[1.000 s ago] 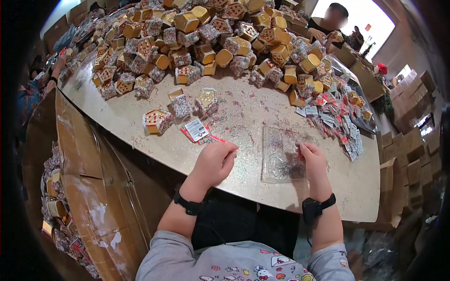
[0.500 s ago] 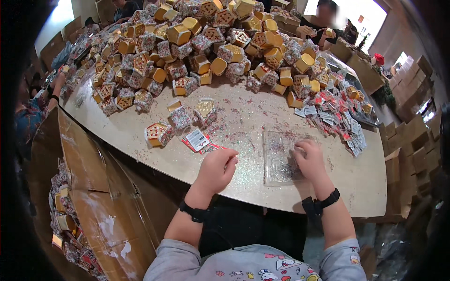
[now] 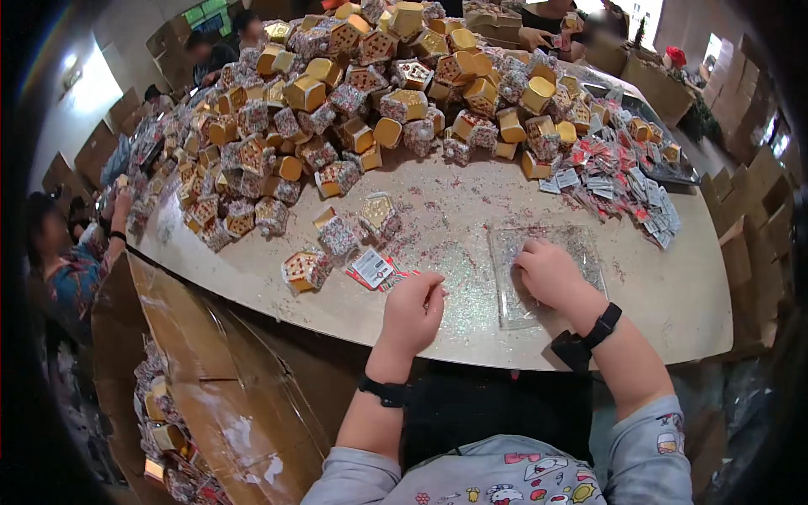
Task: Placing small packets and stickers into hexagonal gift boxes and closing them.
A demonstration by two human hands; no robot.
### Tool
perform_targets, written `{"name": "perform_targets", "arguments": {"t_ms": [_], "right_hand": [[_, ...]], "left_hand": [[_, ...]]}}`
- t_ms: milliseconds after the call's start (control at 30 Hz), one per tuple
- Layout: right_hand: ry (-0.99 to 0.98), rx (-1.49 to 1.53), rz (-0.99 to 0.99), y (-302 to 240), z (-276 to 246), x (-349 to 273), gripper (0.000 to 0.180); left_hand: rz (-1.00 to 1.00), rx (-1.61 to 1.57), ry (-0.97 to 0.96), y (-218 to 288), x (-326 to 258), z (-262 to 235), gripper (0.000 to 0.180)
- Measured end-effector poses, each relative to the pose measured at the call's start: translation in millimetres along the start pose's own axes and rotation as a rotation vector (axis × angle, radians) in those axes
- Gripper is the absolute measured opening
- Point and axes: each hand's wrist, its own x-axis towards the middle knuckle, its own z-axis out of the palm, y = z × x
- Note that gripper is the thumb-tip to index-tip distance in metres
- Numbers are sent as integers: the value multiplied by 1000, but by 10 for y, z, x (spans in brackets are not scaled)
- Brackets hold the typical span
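Observation:
My left hand (image 3: 413,313) is closed above the table near its front edge, with the fingers curled under. Whatever it may hold is hidden. Just beyond it lie red-and-white printed cards (image 3: 373,268), some partly behind the hand. Over a shallow clear plastic tray (image 3: 507,313), my right hand (image 3: 551,273) is bent with its fingertips drawn together; anything between them is too small to see. Left of the cards stand three small glittery house-shaped ornaments: one lying with its patterned face up (image 3: 305,270), one with a gold end (image 3: 337,235), and one with a gold front (image 3: 380,216).
A large heap of similar house ornaments (image 3: 353,101) covers the far table. At the right is a pile of small tags (image 3: 619,185). Loose glitter (image 3: 461,286) is scattered on the tabletop. A cardboard box (image 3: 223,383) with more ornaments stands at lower left. Other people work around the table.
The whole view has shifted, so the table appears further right. My right hand has moved left and away from me within the tray. My left hand keeps its closed shape beside the cards.

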Motion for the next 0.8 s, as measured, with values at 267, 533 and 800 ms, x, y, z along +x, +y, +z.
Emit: {"name": "perform_targets", "arguments": {"t_ms": [267,533,800], "right_hand": [[-38,92,161,13,-170,-14,8],[-88,32,-52,-151,-240,-1,11],[-262,-148,-116,-8,-125,-62,13]], "left_hand": [[18,-2,37,33,1,8,10],[58,69,15,67,27,-62,11],[53,55,-50,117,6,-99,16]]}}
